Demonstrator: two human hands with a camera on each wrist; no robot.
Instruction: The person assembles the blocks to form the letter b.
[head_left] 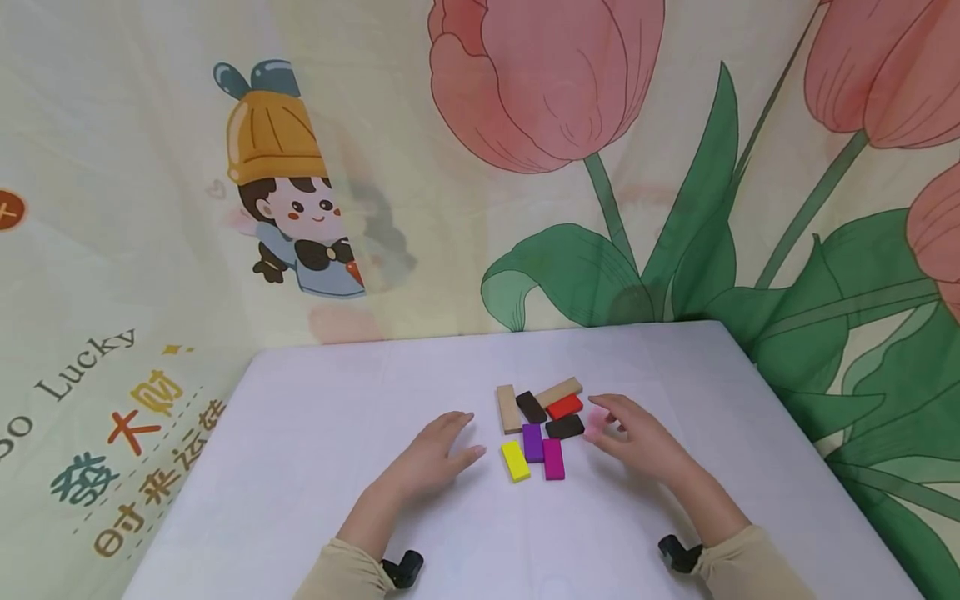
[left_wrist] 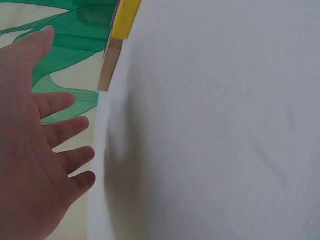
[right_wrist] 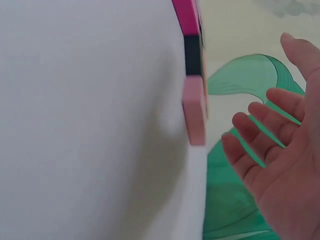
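From the head camera, colored blocks [head_left: 542,425] lie clustered mid-desk [head_left: 315,433] — the left hand [head_left: 435,454] rests flat beside the yellow block [head_left: 514,461], the right hand [head_left: 637,437] by the pink block [head_left: 597,421]. Both wrist cameras show spread fingers [left_wrist: 65,130] — fingers [right_wrist: 265,135] released, grasping nothing.

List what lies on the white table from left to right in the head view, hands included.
Left hand → yellow block → purple block → magenta block → pink block → right hand. The tan, black and red blocks behind overlap these, so I leave them out.
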